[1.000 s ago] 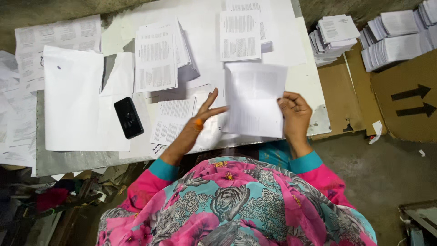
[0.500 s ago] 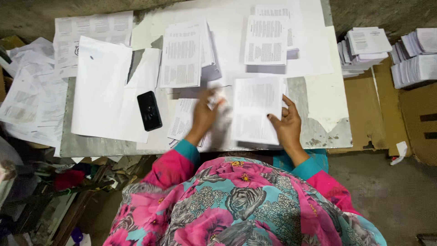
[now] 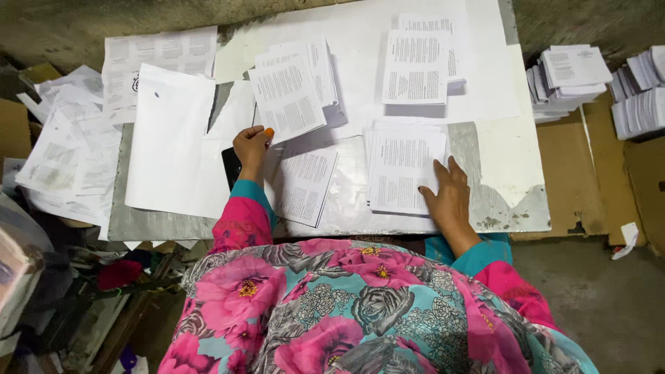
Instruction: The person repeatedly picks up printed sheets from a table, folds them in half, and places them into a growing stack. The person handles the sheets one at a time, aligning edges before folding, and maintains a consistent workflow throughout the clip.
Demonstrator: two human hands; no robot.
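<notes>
Nothing is gripped by either hand: the right hand (image 3: 449,197) is laid flat, fingers spread, on the lower right edge of a stack of printed sheets (image 3: 404,170), while the left hand (image 3: 251,147) is loosely curled, its fingertips touching the lower corner of a second printed stack (image 3: 287,93), with an orange cap seen on one fingertip (image 3: 269,132). The stack under the right hand is placed near the front of the metal-topped table (image 3: 506,211), squared up and lying flat. Just beside it, between the two hands, a single printed sheet (image 3: 305,183) is seen, slightly tilted. A dark phone (image 3: 231,166) is partly hidden behind the left wrist, at the edge of a large blank white sheet (image 3: 173,149). A third printed stack (image 3: 418,66) is set further back on a broad white paper (image 3: 360,28) covering the rear of the table. More folded bundles (image 3: 571,76) are piled on cardboard (image 3: 589,180) to the right, well apart from the hands, and loose papers (image 3: 59,152) are scattered at the left. A floral pink and teal garment (image 3: 346,312) is worn by the person.
</notes>
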